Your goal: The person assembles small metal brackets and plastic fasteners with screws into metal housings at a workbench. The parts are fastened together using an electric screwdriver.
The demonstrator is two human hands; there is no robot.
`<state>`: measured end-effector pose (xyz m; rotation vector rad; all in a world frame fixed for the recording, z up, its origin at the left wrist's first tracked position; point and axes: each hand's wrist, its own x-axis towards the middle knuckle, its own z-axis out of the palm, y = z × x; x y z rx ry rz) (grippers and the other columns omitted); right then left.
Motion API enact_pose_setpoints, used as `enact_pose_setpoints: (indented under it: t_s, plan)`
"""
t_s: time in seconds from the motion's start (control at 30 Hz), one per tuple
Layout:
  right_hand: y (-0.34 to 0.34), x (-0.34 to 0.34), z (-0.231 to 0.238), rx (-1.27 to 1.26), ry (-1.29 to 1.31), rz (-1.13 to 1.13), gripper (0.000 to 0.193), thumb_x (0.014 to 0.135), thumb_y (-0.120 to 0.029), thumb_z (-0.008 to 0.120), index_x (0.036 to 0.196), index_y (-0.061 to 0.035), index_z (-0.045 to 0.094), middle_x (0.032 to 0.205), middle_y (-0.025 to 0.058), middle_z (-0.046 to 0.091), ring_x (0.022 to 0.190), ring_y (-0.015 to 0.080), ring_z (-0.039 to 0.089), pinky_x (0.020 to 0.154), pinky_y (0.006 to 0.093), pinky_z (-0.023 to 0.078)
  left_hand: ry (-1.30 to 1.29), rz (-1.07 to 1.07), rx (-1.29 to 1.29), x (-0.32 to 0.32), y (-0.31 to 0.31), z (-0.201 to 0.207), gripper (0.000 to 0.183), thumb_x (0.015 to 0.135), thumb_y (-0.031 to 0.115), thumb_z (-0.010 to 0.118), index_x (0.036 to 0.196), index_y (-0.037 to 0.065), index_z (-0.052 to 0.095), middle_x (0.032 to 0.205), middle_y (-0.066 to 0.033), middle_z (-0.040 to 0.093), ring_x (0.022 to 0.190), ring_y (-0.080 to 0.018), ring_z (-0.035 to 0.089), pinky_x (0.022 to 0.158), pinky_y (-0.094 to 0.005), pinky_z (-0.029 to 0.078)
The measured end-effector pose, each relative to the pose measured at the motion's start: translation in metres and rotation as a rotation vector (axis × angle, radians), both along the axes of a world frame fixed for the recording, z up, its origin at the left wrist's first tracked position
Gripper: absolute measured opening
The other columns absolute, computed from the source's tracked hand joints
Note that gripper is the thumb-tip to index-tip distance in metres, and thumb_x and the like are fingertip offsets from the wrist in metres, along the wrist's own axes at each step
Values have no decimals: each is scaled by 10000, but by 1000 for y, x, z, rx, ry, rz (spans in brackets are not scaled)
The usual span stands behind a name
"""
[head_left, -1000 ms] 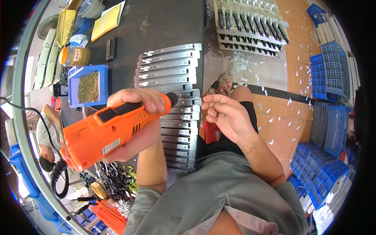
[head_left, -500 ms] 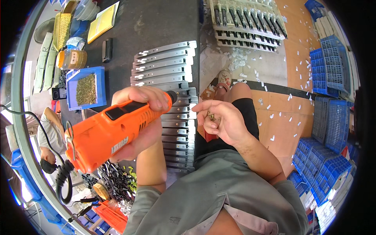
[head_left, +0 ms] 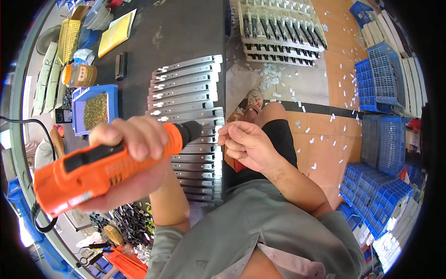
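Note:
My left hand [head_left: 132, 135] is wrapped round an orange electric screwdriver [head_left: 100, 169], its black nose over the row of metal rails. The slim silver rails [head_left: 186, 95] lie side by side on the dark bench, with small brass screws in several of them. Close to the rail ends, right of the screwdriver's nose, my right hand [head_left: 253, 149] is closed with thumb and index finger together. Brass screws showed in that palm half a second ago; the curled fingers now hide them.
A blue bin [head_left: 114, 104] of small brass screws stands on the bench, beside an orange-lidded jar [head_left: 86, 75] and a black case [head_left: 121, 66]. Stacked trays [head_left: 278, 42] hold black parts at the far right. Blue crates [head_left: 378, 195] line the right side; paper scraps litter the floor.
The screwdriver and my left hand have moved left and rise closer to the camera. My right fingers have curled in over the screws. The whole view has shifted slightly.

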<state>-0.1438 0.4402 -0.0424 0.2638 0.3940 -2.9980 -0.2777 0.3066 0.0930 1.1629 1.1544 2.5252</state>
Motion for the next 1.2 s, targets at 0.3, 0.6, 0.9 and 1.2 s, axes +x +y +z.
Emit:
enact_pose_setpoints:
  t_s: [0.3,0.6,0.9,1.2]
  plan:
    - [-15,-5,16,33,44,91,273,1004,-202,552,1113,26,655,865,92,651,514,35,324,463,201,261,-1,-29,28,24,-12,13,838,803,793,509,1094,7,525,750,-36,560,566,-138,516,523,-275,398]
    - [-18,-12,17,313,32,98,217,979,-146,593,1069,39,663,785,97,653,493,31,347,439,199,261,19,34,21,20,-21,16,795,813,771,527,1069,19,505,740,-33,557,557,-137,519,527,-274,393]
    - [-9,-14,27,452,-1,170,219,986,-151,578,988,35,694,723,83,664,507,36,426,444,196,312,-52,6,26,17,-22,16,769,819,755,540,1051,23,498,730,-29,553,553,-131,527,532,-275,404]
    - [-3,-14,33,766,174,205,308,1036,-217,487,957,25,661,632,1,581,560,64,495,541,226,413,-138,-10,48,17,-23,15,718,831,720,565,1026,33,493,716,-19,551,547,-125,532,536,-267,407]
